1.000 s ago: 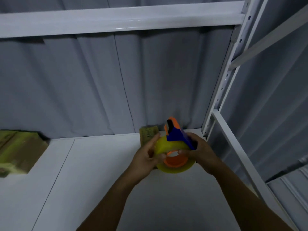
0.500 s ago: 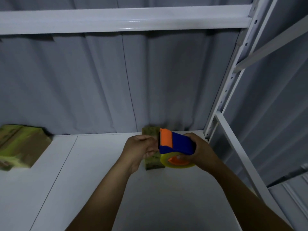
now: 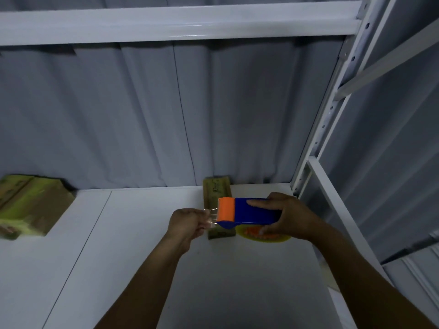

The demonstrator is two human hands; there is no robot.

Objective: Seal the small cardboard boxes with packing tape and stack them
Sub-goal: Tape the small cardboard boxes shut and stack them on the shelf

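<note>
dispenser point(image 3: 251, 213): smooth plastic | tape point(image 3: 212, 218): clear, glossy | box point(image 3: 217, 189): matt cardboard | shelf beam point(image 3: 166, 26): glossy painted metal

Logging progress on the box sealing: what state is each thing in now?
Tape dispenser: gripped by the right hand, orange end toward the left hand.
Tape end: drawn out, pinched by the left hand.
Small cardboard box: lying flat on the shelf, sealing unclear.
Cardboard boxes at left: resting on the shelf.
</note>
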